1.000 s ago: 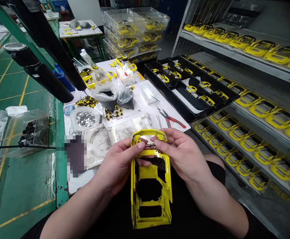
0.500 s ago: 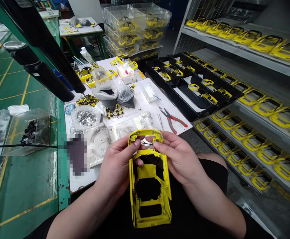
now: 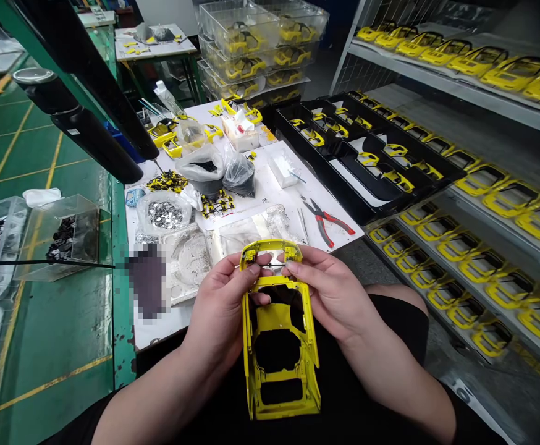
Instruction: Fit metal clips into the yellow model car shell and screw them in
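Observation:
I hold a yellow toy car body shell [image 3: 282, 346] upside down over my lap, its long axis pointing away from me. My left hand [image 3: 223, 309] grips its left side, thumb pressed on the far cross-bar. My right hand [image 3: 330, 296] grips the right side, thumb and fingers pinched at the same bar. Between the two thumbs lies a small thin dark part [image 3: 270, 266], too small to name.
A white worktable [image 3: 270, 191] ahead carries plastic bags of small parts [image 3: 163, 213], red-handled pliers [image 3: 328, 219], tweezers and a foam block. Black trays [image 3: 367, 161] with yellow pieces sit right of it. Shelves of yellow car shells [image 3: 483, 185] run along the right. Clear bins [image 3: 61, 238] stand left.
The hands and shell stay almost as they were. The view has shifted slightly, so the table and shelves sit a little higher and further right.

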### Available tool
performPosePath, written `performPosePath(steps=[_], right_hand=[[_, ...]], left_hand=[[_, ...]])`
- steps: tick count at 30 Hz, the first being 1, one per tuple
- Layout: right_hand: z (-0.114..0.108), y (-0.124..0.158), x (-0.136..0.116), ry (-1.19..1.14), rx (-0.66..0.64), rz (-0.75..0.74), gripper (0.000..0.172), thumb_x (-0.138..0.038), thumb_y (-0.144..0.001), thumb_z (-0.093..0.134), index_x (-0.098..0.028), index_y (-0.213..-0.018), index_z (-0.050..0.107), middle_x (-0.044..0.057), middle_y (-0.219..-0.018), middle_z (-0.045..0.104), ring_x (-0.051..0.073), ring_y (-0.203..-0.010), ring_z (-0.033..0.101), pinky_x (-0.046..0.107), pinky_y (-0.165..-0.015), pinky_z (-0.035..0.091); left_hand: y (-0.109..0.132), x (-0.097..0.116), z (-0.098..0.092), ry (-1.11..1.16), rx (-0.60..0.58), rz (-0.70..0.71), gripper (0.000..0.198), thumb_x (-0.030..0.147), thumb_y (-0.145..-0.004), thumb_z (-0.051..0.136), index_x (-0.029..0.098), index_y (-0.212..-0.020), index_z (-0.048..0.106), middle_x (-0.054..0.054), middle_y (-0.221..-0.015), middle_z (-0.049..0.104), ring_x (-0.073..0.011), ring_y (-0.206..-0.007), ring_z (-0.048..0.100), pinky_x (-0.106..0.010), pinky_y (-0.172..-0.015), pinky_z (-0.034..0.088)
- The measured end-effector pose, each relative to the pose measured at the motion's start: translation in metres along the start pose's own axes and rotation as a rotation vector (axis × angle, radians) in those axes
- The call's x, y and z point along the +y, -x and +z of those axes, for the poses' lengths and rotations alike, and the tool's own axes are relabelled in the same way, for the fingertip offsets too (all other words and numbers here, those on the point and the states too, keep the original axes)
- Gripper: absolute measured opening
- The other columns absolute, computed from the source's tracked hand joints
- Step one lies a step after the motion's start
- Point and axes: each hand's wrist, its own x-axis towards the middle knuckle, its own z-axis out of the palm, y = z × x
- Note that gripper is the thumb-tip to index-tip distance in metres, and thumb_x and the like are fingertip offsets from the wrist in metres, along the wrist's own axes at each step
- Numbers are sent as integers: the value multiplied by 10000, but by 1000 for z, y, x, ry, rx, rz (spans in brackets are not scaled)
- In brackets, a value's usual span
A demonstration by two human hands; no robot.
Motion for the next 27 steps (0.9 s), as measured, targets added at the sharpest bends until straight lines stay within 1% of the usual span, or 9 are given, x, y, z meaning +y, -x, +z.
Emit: performPosePath(steps=[3, 5, 7, 10, 14, 17, 22, 25, 27], right_hand=[[-1, -1, -1, -11, 26, 9, 430, -297, -763, 1086, -208, -1128, 876, 90, -1084, 889, 236, -968, 858, 329, -925, 712], [-1, -1, -1, -17, 67, -11, 433, -292, -725, 1111, -222, -1081, 875, 51, -977, 879, 206, -884, 839, 313, -880, 713], [-1, -1, 0, -12, 91, -26, 441, -295, -707, 1124, -231, -1067, 878, 29, -927, 869, 182, -840, 818, 297, -857, 711], [0, 0, 0, -9, 64, -41, 426, -306, -724, 1124, -240, -1076, 893, 24, -944, 871, 175, -871, 820, 279, -872, 707], [-1, -1, 0, 20, 47, -42, 409, -345, -747, 1115, -254, -1087, 907, 31, -1007, 881, 185, -898, 824, 288, -890, 707], [-2, -2, 0, 26, 70, -51, 423, -345, -735, 1118, -255, -1091, 908, 29, -999, 874, 172, -871, 808, 278, -876, 699], [-4, -5, 2, 22, 104, -109, 458, -315, -718, 1129, -246, -1111, 903, 23, -993, 865, 140, -842, 780, 227, -830, 676], [-6, -6, 2, 44, 96, -111, 459, -320, -724, 1125, -233, -1118, 906, 34, -1011, 866, 141, -849, 778, 232, -846, 680], [-8, -6, 2, 64, 95, -100, 472, -321, -727, 1121, -233, -1137, 906, 46, -1053, 872, 156, -877, 790, 250, -867, 686]], left_hand=[[0, -2, 0, 3, -1, 17, 371, 265, -830, 1000, 149, -1147, 845, -115, -1165, 859, -145, -838, 775, -155, -631, 622], [0, -3, -1, 5, -2, 26, 359, 264, -835, 1002, 156, -1136, 840, -102, -1171, 860, -124, -803, 762, -157, -639, 623], [1, -4, -1, 12, -2, 28, 344, 260, -835, 1008, 163, -1117, 837, -80, -1148, 859, -97, -755, 736, -153, -641, 617], [2, -4, -1, 31, 1, 21, 329, 245, -829, 1011, 161, -1094, 834, -64, -1114, 848, -102, -781, 742, -144, -635, 605], [0, -2, 0, 57, -10, -4, 395, 226, -825, 1003, 160, -1177, 835, -52, -1066, 832, -82, -725, 703, -140, -618, 588], [-3, -1, 0, 89, -28, -4, 405, 214, -811, 1007, 167, -1175, 834, -52, -1117, 825, -74, -726, 680, -141, -608, 580], [-9, -6, -4, 82, -93, 73, 399, 229, -831, 998, 185, -1193, 836, -55, -1210, 801, -95, -814, 680, -135, -553, 519], [-12, -12, -10, 102, -136, 74, 406, 261, -851, 992, 185, -1217, 832, -53, -1202, 786, -75, -771, 634, -141, -559, 496], [-13, -16, -14, 119, -185, 62, 448, 330, -856, 1005, 185, -1240, 827, -56, -1177, 781, -66, -738, 607, -148, -562, 477]])
